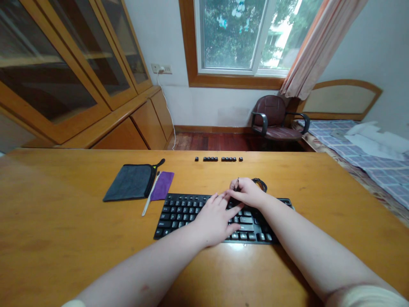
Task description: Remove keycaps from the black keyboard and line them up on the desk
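Observation:
A black computer keyboard (179, 217) lies flat on the wooden desk in front of me. My left hand (214, 219) rests on its middle, palm down with fingers spread over the keys. Close beyond its fingertips, my right hand (247, 192) is closed in a pinch over the keyboard's back edge. A small, slim dark tool (237, 184) sticks up between its fingers; its exact kind and lower end are hidden. Several loose black keycaps (210, 159) stand in a spaced row near the desk's far edge. Behind my right hand lies a coiled black cable (260, 184).
Left of the keyboard are a folded grey cloth (129, 182) with a black loop, a purple cloth (162, 186) and a white toothbrush-like brush (150, 196). The wooden desk (64, 238) spreads around them. Beyond it stand a maroon armchair (271, 113), a bed and a glass-fronted cabinet.

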A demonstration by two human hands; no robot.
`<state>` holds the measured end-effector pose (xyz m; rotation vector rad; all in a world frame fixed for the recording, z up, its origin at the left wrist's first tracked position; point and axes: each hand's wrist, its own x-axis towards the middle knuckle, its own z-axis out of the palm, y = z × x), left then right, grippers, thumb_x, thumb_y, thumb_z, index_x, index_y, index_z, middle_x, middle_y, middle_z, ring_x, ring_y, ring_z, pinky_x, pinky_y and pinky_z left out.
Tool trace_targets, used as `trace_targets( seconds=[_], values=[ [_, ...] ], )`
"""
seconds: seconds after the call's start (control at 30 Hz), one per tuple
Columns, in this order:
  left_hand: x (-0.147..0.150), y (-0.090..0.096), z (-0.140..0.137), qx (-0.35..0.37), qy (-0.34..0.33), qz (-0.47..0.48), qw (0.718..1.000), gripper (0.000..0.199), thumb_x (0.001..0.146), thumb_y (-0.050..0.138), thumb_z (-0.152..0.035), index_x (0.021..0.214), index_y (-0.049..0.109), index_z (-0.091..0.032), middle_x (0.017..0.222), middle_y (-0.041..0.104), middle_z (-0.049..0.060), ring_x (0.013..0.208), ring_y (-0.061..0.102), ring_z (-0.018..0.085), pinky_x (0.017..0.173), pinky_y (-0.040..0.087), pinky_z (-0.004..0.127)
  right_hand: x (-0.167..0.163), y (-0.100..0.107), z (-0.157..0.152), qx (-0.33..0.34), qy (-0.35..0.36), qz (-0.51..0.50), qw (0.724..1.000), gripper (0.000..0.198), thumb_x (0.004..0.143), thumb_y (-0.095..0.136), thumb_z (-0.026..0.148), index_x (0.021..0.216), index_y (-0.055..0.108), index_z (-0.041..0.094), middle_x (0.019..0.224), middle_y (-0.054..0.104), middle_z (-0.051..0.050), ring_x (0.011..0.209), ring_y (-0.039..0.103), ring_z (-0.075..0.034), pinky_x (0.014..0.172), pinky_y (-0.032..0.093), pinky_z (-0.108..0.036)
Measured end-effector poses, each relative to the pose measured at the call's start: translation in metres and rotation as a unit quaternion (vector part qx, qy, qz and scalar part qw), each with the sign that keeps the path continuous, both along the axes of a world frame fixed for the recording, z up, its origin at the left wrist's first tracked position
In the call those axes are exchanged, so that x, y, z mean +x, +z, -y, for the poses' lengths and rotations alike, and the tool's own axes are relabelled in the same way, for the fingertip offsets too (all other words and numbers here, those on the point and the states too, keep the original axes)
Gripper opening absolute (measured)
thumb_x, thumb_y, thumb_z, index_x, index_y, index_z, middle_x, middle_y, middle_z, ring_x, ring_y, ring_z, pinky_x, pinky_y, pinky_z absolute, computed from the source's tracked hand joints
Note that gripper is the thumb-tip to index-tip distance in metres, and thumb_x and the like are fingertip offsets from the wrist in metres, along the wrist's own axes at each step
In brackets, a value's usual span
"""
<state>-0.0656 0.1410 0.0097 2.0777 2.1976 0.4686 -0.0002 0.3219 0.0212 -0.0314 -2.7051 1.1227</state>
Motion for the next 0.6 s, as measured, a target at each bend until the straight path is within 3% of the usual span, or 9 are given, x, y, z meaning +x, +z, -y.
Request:
trace_targets(
  seconds=[0.23, 0.3, 0.4, 0.47, 0.6],
  values=[
    [-0.001, 0.004, 0.0, -0.012, -0.007, 0.006, 1.0, 0.061, 0.084, 0.042, -0.057, 0.139, 0.032, -0.033, 0.149, 0.024, 0.009, 0.135, 0.023, 0.028, 0.108, 0.02, 0.048, 0.001, -0.005, 0.004, -0.034, -0.05, -0.044, 0.997, 0.025, 0.08, 0.056, 0.031, 0.06, 0.056, 0.017, 0.054, 0.054, 0.002, 0.051, 0.047, -0.009, 0.053, 0.037, -0.021],
    [-0.001, 0.004, 0.0, -0.019, -0.003, 0.009, 1.0, 0.059, 0.084, 0.042, -0.057, 0.138, 0.034, -0.033, 0.149, 0.024, 0.008, 0.135, 0.024, 0.029, 0.107, 0.02, 0.049, 0.0, -0.005, 0.002, -0.103, -0.118, -0.099, 0.983, 0.03, 0.082, 0.053, 0.033, 0.057, 0.051, 0.017, 0.051, 0.05, 0.003, 0.048, 0.044, -0.009, 0.051, 0.035, -0.021],
    [0.0, 0.005, 0.0, -0.032, 0.001, 0.018, 0.999, 0.058, 0.084, 0.041, -0.057, 0.137, 0.035, -0.033, 0.149, 0.025, 0.009, 0.135, 0.025, 0.029, 0.107, 0.02, 0.05, -0.002, -0.006, -0.003, -0.215, -0.22, -0.168, 0.937, 0.035, 0.084, 0.049, 0.039, 0.056, 0.043, 0.019, 0.047, 0.042, 0.005, 0.044, 0.037, -0.008, 0.046, 0.033, -0.021],
    [0.0, 0.005, 0.001, -0.029, 0.001, 0.027, 0.999, 0.058, 0.084, 0.042, -0.056, 0.137, 0.036, -0.033, 0.148, 0.027, 0.009, 0.135, 0.025, 0.029, 0.107, 0.021, 0.05, -0.003, -0.006, -0.007, -0.249, -0.222, -0.165, 0.928, 0.036, 0.082, 0.053, 0.042, 0.057, 0.043, 0.019, 0.045, 0.04, 0.006, 0.041, 0.035, -0.007, 0.044, 0.031, -0.021],
    [-0.002, 0.008, 0.001, 0.01, 0.041, 0.088, 0.995, 0.051, 0.083, 0.051, -0.045, 0.13, 0.043, -0.026, 0.138, 0.042, 0.01, 0.128, 0.038, 0.027, 0.105, 0.029, 0.047, -0.003, -0.006, -0.008, -0.249, -0.191, -0.126, 0.941, 0.036, 0.078, 0.059, 0.046, 0.058, 0.047, 0.019, 0.045, 0.044, 0.005, 0.041, 0.038, -0.008, 0.044, 0.034, -0.022]
  ],
)
